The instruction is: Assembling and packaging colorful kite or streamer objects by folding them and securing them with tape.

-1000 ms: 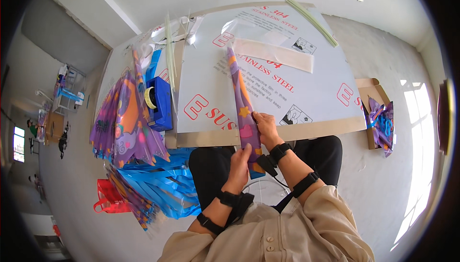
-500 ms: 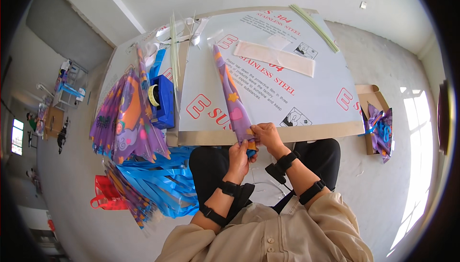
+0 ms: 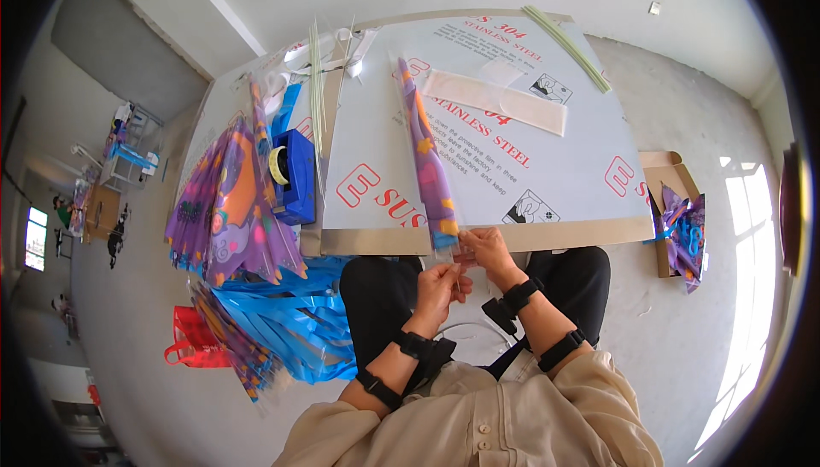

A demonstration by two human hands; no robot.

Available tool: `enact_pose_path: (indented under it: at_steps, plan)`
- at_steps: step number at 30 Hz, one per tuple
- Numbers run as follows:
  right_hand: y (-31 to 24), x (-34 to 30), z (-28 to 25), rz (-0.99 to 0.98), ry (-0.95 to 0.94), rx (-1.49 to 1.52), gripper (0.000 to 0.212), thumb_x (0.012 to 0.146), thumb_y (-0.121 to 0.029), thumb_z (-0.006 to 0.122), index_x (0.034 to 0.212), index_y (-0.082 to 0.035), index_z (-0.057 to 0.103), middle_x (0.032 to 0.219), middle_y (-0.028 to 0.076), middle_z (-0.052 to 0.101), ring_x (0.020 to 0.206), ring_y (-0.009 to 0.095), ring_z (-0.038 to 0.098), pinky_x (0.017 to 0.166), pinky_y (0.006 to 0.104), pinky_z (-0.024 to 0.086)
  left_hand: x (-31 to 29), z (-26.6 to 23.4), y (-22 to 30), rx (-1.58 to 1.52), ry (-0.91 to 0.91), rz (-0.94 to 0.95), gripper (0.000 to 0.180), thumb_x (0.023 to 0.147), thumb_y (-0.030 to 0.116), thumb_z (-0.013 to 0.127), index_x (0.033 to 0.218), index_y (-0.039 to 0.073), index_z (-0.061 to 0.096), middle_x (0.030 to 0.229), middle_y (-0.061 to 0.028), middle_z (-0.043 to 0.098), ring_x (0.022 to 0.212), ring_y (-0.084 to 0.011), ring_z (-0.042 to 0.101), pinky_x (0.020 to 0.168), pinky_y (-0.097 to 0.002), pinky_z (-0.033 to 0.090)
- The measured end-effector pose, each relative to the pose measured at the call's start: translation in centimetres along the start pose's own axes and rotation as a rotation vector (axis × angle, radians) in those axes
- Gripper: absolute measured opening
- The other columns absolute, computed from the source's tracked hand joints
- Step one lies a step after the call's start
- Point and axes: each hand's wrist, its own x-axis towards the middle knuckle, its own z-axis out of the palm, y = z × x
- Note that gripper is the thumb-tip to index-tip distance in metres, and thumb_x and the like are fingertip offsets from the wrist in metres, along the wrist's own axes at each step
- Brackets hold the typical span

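Observation:
A slim, folded purple kite (image 3: 429, 160) with orange stars lies in a clear plastic sleeve (image 3: 443, 254), pointing away from me across the table's front edge. The sleeve's near end sticks out past the kite's blue and yellow end. At that end my left hand (image 3: 439, 293) is closed in a pinch on the plastic. Just right of it and a little farther off, my right hand (image 3: 487, 253) also pinches the sleeve, close to its edge. Both hands are just off the front edge of the table.
On the film-covered table (image 3: 376, 134) stand a blue tape dispenser (image 3: 296, 178), a pile of purple kites (image 3: 224, 202), thin green sticks (image 3: 571, 50) and a beige strip (image 3: 495, 102). Blue streamers (image 3: 295, 322) hang at left, near a red bag (image 3: 192, 339). A cardboard box (image 3: 669, 164) sits at right.
The purple kite has slid farther into the sleeve, away from me. My hands have shifted from the kite's near end to the sleeve's plastic end.

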Motion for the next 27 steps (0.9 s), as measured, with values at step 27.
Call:
enact_pose_path:
  at_steps: [27]
  plan:
    - [-1.0, 1.0, -2.8, 0.0, 0.1, -0.42, 0.014, 0.073, -0.005, 0.067, 0.078, 0.003, 0.057, 0.067, 0.012, 0.064, 0.056, 0.02, 0.065, 0.048, 0.0287, 0.051, 6.7, -1.9, 4.8, 1.504, -0.067, 0.906, 0.055, 0.065, -0.002, 0.065, 0.118, 0.002, 0.055, 0.133, -0.0147, 0.046, 0.125, -0.0327, 0.042, 0.102, -0.0458, 0.034]
